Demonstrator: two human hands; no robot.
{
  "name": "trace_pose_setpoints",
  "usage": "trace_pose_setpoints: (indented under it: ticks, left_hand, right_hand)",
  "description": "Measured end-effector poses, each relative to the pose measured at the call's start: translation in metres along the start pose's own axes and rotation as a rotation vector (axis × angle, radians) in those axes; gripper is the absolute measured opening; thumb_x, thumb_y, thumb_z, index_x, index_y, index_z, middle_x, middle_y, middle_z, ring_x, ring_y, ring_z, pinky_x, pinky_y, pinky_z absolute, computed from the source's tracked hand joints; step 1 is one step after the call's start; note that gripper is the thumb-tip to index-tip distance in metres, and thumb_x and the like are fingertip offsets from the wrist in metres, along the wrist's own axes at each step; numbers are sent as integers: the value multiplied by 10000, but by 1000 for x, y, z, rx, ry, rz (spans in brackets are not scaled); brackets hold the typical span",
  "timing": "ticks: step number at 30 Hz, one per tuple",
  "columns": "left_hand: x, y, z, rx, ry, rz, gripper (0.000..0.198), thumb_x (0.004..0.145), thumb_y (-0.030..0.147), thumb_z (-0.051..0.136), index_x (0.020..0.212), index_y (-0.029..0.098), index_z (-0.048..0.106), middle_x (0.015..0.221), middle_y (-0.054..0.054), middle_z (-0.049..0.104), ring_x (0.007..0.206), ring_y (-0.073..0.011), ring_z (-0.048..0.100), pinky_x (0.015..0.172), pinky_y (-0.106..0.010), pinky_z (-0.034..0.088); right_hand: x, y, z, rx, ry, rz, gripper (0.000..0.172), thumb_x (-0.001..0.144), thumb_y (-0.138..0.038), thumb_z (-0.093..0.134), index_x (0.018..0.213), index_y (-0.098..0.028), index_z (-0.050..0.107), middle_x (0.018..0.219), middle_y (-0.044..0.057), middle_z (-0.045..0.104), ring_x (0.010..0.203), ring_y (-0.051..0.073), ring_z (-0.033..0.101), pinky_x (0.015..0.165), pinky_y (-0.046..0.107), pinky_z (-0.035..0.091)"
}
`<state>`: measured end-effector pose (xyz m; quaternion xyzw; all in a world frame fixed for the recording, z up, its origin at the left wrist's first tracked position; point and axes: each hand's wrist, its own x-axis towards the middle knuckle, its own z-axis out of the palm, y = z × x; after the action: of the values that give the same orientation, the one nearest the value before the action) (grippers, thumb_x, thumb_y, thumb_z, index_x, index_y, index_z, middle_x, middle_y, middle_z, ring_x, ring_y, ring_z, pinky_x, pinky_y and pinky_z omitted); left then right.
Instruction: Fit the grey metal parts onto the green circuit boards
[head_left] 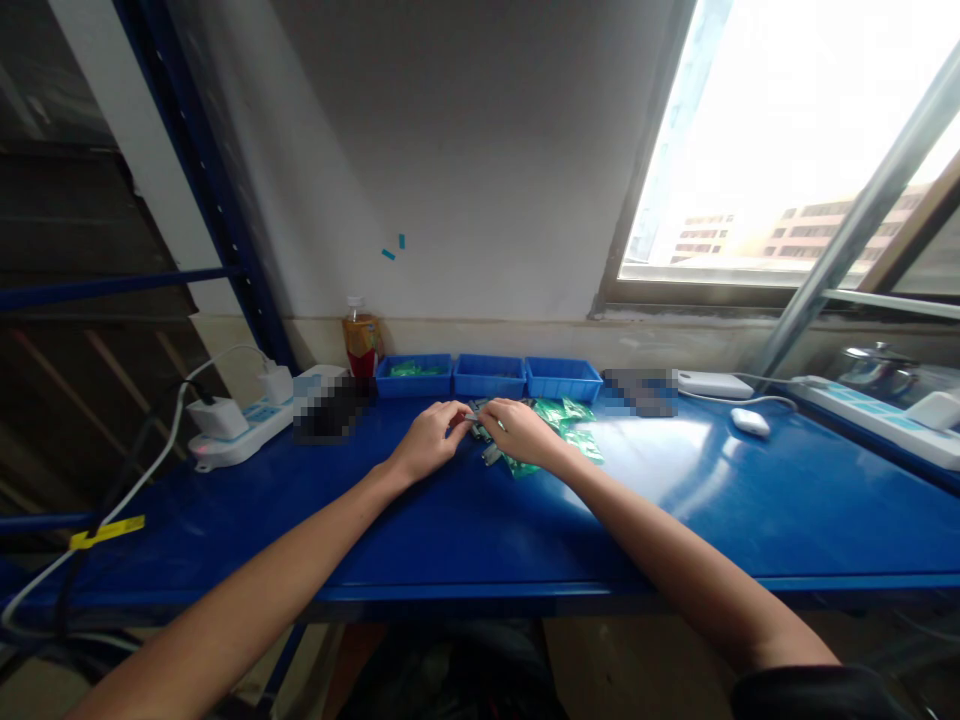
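Observation:
My left hand point(431, 437) and my right hand point(517, 428) meet over the middle of the blue table point(450, 530). Between their pinched fingertips is a small greyish piece point(471, 416), too small to make out its kind. Just below my right hand lies a small grey metal part point(491, 455), with more like it partly hidden by the fingers. Several green packets point(581, 443) are spread beside and under my right hand. Behind the hands stand three blue bins in a row: the left bin point(382, 385) with green packets inside, the middle bin point(487, 385) and the right bin point(562, 385).
A bottle point(361, 340) stands by the wall. At the left are a power strip point(247, 437) with plugs and a trailing white cable point(161, 465). A white earbud case point(750, 422), a white power bank point(714, 384) and another power strip point(885, 415) are at the right.

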<state>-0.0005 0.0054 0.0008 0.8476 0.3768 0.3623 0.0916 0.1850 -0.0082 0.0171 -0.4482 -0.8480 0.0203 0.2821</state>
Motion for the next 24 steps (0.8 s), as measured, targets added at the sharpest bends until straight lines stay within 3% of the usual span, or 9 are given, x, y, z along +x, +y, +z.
trace_pose_setpoints:
  ticks: [2,5,10,15,18,21,24]
  left_hand:
    - [0,1,-1,15,6,-5,235,909,348,467,966,179,621,843,-51,648,808,-190,590,729,-293,451]
    - [1,5,-4,16,-7,7,261,931,352,423,937,183,622,853,-48,654,818,-190,581,731,-294,436]
    - [-1,12,-7,-28,-68,31,310,950,348,372,820,183,600,787,-31,642,774,-174,586,712,-278,429]
    - [-3,12,-5,-106,-34,17,249,888,355,507,1071,194,558,818,-18,642,773,-163,594,703,-262,448]
    - [-3,12,-4,-102,-22,40,235,874,354,532,1042,194,566,827,-21,631,777,-158,589,702,-257,451]
    - [-3,12,-4,-74,-16,37,229,903,372,478,999,194,586,825,-30,629,779,-164,587,713,-269,450]
    - [-3,11,-4,-44,-13,32,249,926,364,427,970,188,597,855,-46,639,810,-179,589,731,-285,446]
  right_hand:
    - [0,-3,-3,5,1,-1,124,899,-267,504,920,-181,590,874,39,634,831,153,578,728,247,391]
    - [-2,-8,-8,-25,16,-6,194,847,-292,591,1007,-186,566,912,36,628,849,161,573,722,249,390]
    - [-7,-17,-14,-77,36,14,118,884,-279,532,903,-185,600,903,40,635,864,163,571,723,251,377]
    - [-7,-15,-14,-88,14,62,237,928,-256,433,784,-176,603,822,39,643,823,150,577,696,244,353]
    - [-6,-12,-12,-97,-16,64,291,941,-249,404,732,-170,590,776,40,640,773,141,574,673,242,338]
    - [-7,-10,-10,-82,-27,70,312,947,-260,398,718,-169,589,769,41,645,754,139,576,668,241,338]
    - [-8,-9,-10,-24,-3,58,226,926,-299,452,818,-175,607,812,39,655,776,148,590,677,241,357]
